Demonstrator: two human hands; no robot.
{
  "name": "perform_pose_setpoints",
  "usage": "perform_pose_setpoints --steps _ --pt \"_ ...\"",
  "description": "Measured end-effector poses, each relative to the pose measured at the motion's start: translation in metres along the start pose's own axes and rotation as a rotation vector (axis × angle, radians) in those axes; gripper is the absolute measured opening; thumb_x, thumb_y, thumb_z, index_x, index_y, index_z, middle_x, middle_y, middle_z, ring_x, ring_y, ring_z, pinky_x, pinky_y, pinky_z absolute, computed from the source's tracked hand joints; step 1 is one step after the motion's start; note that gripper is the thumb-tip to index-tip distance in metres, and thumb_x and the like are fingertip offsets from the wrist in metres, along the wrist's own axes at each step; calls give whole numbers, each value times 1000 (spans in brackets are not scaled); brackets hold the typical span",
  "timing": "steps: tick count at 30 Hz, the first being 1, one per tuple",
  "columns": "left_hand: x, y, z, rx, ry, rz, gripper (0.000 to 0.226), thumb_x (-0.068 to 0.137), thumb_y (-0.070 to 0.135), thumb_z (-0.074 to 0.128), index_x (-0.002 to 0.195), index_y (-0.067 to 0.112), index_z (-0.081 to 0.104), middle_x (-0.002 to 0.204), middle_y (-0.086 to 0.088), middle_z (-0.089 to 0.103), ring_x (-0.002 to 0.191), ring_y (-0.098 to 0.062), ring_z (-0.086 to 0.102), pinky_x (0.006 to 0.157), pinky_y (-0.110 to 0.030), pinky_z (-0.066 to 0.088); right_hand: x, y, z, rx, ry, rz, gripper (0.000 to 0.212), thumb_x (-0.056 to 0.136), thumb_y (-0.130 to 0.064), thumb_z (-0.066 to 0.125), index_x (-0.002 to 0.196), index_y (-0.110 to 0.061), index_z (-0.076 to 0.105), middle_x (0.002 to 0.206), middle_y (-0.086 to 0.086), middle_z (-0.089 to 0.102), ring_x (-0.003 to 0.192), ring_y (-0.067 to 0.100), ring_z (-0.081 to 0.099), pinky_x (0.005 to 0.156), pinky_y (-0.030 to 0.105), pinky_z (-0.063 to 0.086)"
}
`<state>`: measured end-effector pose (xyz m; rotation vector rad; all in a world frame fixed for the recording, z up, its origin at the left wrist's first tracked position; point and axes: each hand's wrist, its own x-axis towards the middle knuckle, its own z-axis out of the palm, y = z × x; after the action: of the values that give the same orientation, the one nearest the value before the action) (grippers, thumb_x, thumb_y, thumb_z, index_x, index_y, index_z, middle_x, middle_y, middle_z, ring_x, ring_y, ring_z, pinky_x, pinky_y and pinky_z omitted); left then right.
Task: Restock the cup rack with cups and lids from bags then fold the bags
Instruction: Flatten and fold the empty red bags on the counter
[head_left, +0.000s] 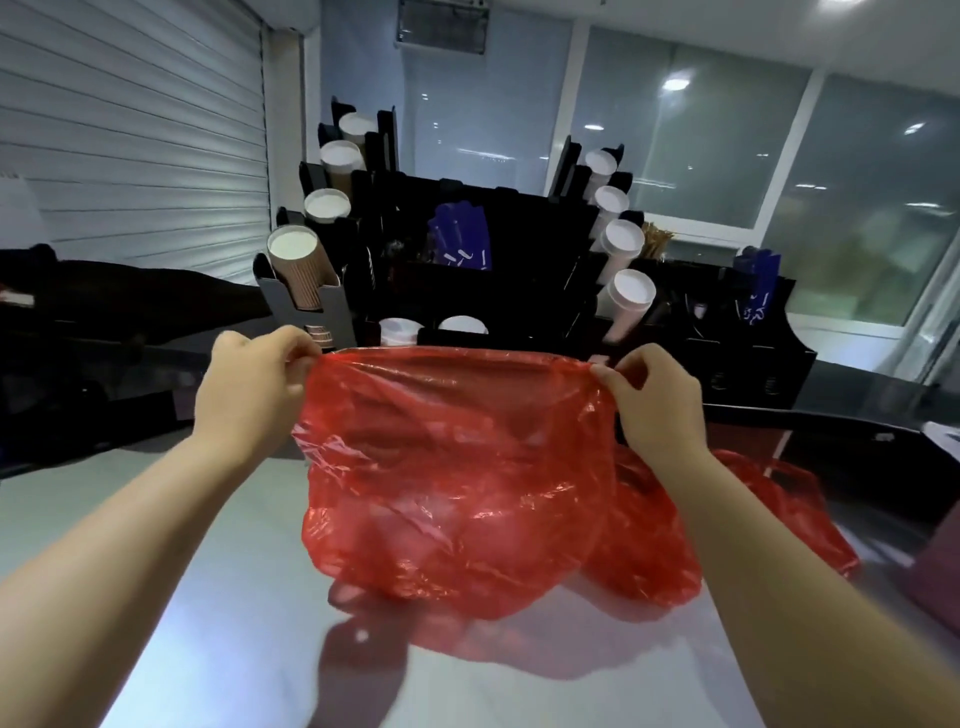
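Pinching the bag (452, 467) by its top edge with left hand (249, 384) and right hand (654, 400), fingers curled at opposite corners, stretching it wide over the counter (208, 597), seemingly flattening for folding. Behind it, second bag (779, 509) lying crumpled; rack (519, 234) beyond looking stocked.

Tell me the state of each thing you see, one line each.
Red bag: held up, stretched wide, hanging.
Left hand: pinching its top edge.
Right hand: pinching the same edge.
Second bag: lying crumpled on the counter.
Cup rack: upright, slots hold cups.
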<state>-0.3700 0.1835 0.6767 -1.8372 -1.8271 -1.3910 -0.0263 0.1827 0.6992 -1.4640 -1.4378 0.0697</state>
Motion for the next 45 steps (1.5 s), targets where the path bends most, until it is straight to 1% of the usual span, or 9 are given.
perform_pose_setpoints --steps 8,13,18,22,26,34,39,42,45 --pt "8 23 9 -208 43 -30 16 86 3 57 97 11 65 98 -5 41 85 -19 47 78 -30 37 -4 -37 -26 71 436 -400 30 88 -39 65 79 -16 48 71 -6 48 71 23 51 66 35 43" --pt "16 4 11 -253 -44 -109 18 93 15 53 107 18 62 100 -4 62 97 -22 58 80 -34 42 -28 -82 -20 123 539 -766 33 89 -30 66 75 -2 55 73 0 49 65 21 47 60 38 44" --pt "-10 -21 6 -314 -179 -218 37 96 29 49 133 26 48 109 6 55 99 -14 53 87 -33 40 -86 -111 28 196 213 -902 29 86 -29 68 72 -6 58 69 4 52 63 22 47 60 38 42" --pt "-49 -54 6 -378 -353 -377 14 96 38 45 102 31 56 102 -3 65 80 -21 65 75 -38 49 -131 -108 77 112 -427 -636 22 87 -36 65 85 -13 64 82 -1 62 75 17 54 69 37 47" --pt "-100 -73 9 -478 -605 -567 22 97 42 42 108 26 52 102 -9 62 73 -28 64 64 -32 46 -164 -87 112 116 -966 -351 29 95 -26 58 121 -15 64 123 -2 64 111 8 55 94 21 41" --pt "-181 -92 37 -194 -778 -534 52 83 42 67 128 24 48 119 -7 55 102 -22 58 80 -31 45 -188 -5 125 76 -629 -13 14 88 -18 67 101 -18 69 102 -7 66 96 7 58 84 15 42" --pt "-210 -96 68 91 -726 -283 63 84 37 67 138 13 44 139 -13 42 127 -34 36 108 -41 28 -190 58 117 -138 -415 183 50 88 -26 68 133 -14 49 132 5 47 126 23 42 107 35 34" --pt "-215 -89 82 69 -754 -117 66 87 26 65 143 6 36 150 -17 29 136 -36 25 113 -40 21 -187 87 118 -164 -503 290 75 87 -33 67 148 -16 27 149 4 34 137 26 30 114 43 29" --pt "-220 -85 94 46 -882 -58 70 93 25 55 149 8 17 158 -11 6 145 -27 7 116 -28 6 -187 101 122 -68 -677 313 81 85 -36 67 150 -30 19 145 -1 43 131 26 43 108 50 38"
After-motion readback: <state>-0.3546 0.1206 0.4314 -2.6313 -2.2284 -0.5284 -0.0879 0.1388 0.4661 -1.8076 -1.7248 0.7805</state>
